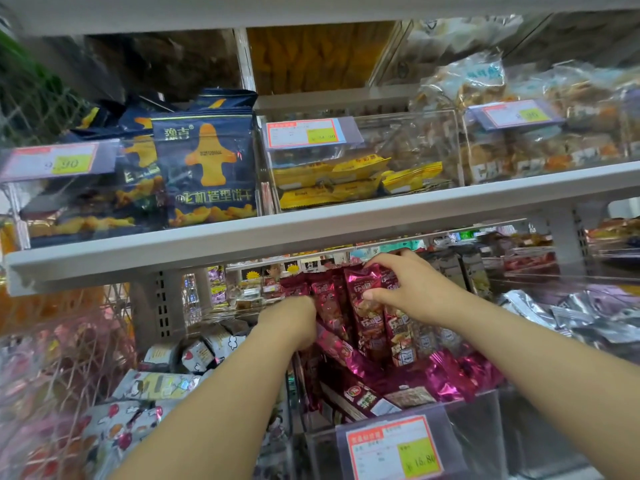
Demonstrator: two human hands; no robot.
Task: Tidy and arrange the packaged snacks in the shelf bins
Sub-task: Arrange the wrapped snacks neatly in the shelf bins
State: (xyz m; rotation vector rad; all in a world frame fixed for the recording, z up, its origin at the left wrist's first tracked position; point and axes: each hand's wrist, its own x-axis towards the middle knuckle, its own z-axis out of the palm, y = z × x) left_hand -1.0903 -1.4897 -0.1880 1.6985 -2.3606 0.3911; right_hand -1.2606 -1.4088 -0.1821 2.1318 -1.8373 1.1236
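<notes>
The right hand [401,289] pinches upright, crinkly magenta foil snack packets [367,313] in the clear lower-shelf bin [478,410]; the left hand [294,320] seems closed beside them. Light, slippery, crushable: grip the sealed top edges.

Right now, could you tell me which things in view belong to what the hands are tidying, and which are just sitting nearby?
In hand:
- left hand and right hand, both on the magenta snack packets
- their clear bin

Nearby, untouched:
- navy biscuit bags on the upper shelf
- yellow packets
- silver packets to the right
- cartoon-print packets to the left
</notes>
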